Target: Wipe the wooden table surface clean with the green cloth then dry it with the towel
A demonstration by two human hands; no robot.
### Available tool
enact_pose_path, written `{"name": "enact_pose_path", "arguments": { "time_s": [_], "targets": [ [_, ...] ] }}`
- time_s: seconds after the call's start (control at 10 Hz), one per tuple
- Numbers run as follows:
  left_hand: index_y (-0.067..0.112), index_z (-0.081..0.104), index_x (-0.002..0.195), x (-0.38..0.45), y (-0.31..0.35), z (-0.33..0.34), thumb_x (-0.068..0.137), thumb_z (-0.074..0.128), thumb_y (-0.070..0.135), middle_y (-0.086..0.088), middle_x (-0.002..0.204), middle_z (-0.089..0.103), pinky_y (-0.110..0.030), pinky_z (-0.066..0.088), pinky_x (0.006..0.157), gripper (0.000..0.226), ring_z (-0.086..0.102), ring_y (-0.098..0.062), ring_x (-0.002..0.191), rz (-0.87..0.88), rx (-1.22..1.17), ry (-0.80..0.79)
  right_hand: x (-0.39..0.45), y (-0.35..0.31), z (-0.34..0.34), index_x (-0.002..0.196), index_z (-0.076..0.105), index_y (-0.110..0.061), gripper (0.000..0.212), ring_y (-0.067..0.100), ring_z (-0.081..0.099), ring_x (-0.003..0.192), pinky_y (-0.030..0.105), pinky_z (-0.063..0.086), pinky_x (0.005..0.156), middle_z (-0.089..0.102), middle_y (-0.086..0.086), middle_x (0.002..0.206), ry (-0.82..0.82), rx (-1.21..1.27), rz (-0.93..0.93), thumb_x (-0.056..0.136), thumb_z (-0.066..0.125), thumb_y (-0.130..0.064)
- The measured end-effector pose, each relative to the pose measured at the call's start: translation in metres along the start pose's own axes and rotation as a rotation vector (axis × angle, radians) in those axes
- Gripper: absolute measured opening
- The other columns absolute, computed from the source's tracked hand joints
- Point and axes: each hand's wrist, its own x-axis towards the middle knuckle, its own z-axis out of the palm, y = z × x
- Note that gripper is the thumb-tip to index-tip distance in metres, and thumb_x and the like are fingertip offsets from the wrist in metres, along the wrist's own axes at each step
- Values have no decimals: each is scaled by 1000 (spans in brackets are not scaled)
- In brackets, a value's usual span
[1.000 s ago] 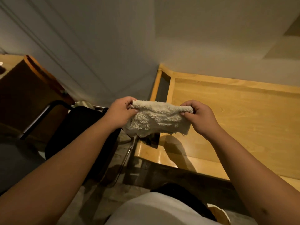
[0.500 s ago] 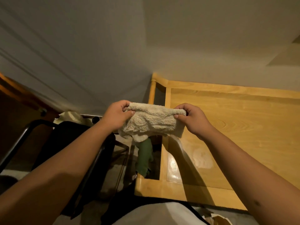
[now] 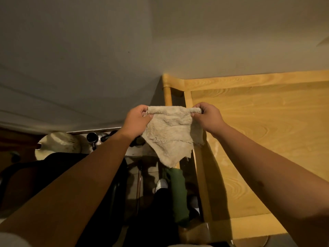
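The left hand (image 3: 136,120) and right hand (image 3: 207,115) each pinch a top corner of the beige towel (image 3: 170,134), stretched between them in the air. It hangs beside the wooden counter (image 3: 267,139), above the green cloth (image 3: 178,193) draped on the counter's left side.

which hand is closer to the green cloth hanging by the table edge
Left, only slightly, in this view. The left hand sits up and to the left of the green cloth; the right hand sits up and to its right, over the table. Both grip the towel.
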Motion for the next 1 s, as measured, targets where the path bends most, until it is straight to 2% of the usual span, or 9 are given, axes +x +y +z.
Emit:
{"name": "enact_pose_path", "arguments": {
  "time_s": [0.1, 0.3, 0.4, 0.5, 0.6, 0.7, 0.8, 0.9, 1.0],
  "targets": [
    [21, 65, 99, 26, -12, 2, 99, 63, 8, 0, 100, 73, -20, 54, 61, 13, 71, -5, 80, -42, 12, -19, 20, 2, 17, 93, 65, -19, 2, 19, 58, 86, 34, 48, 70, 63, -3, 87, 31, -89, 37, 92, 67, -19],
    [16, 61, 106, 54, -27, 13, 100, 61, 10, -7, 107, 72, -47, 60, 89, 9, 71, -25, 99, -129, -10, -21, 40, 3, 38, 102, 63, -18, 10, 21, 60, 89, 28, 39, 66, 60, -4, 86, 69, -153, 89, 93, 66, -20],
    [18, 60, 116, 55, -34, 19, 100, 62, 13, -11, 122, 69, -44, 56, 97, 16, 67, -24, 107, -184, 6, -51, 37, 3, 47, 125, 58, -13, 34, 27, 60, 106, 30, 44, 79, 65, 7, 109, 56, -235, 113, 93, 66, -19],
    [20, 41, 152, 40, -35, 25, 101, 62, 21, -5, 155, 48, -31, 38, 106, 55, 48, -22, 137, -147, 63, -29, 21, 1, 55, 137, 52, -15, 48, 24, 51, 124, 32, 41, 100, 56, 7, 134, 150, -262, 39, 92, 68, -23],
    [26, 38, 156, 15, -32, 35, 103, 57, 24, 6, 147, 53, -14, 40, 99, 56, 49, 9, 128, -56, -58, -72, 3, -5, 66, 141, 50, -17, 50, 16, 49, 124, 34, 40, 103, 54, 3, 138, 70, -121, -90, 96, 59, -37],
    [24, 27, 160, -3, -29, 52, 108, 47, 26, 16, 136, 44, 1, 45, 71, 56, 55, 31, 92, -106, -305, -322, -13, -14, 78, 154, 29, -18, 62, 14, 48, 129, 38, 39, 110, 49, -3, 143, -235, 239, 33, 101, 52, -38],
    [30, 19, 161, -5, -28, 55, 109, 42, 34, 13, 142, 37, 2, 45, 66, 58, 53, 31, 87, -147, -368, -392, -15, -18, 77, 158, 12, -21, 68, 17, 43, 135, 43, 35, 115, 39, -1, 152, -345, 445, 164, 103, 47, -40],
    [29, 19, 162, -9, -28, 47, 107, 48, 35, 8, 159, 35, -7, 47, 87, 62, 55, 15, 113, -128, -311, -372, -14, -16, 70, 158, 13, -18, 69, 25, 37, 143, 47, 30, 118, 30, 8, 161, -363, 405, 177, 103, 46, -44],
    [30, 19, 162, -19, -19, 38, 103, 53, 44, 1, 168, 26, -39, 32, 121, 70, 34, -13, 148, -69, -156, -287, -21, -15, 55, 159, 12, -20, 76, 22, 25, 148, 30, 22, 112, 21, 4, 165, -269, 225, 77, 100, 50, -48]
  ]
}}
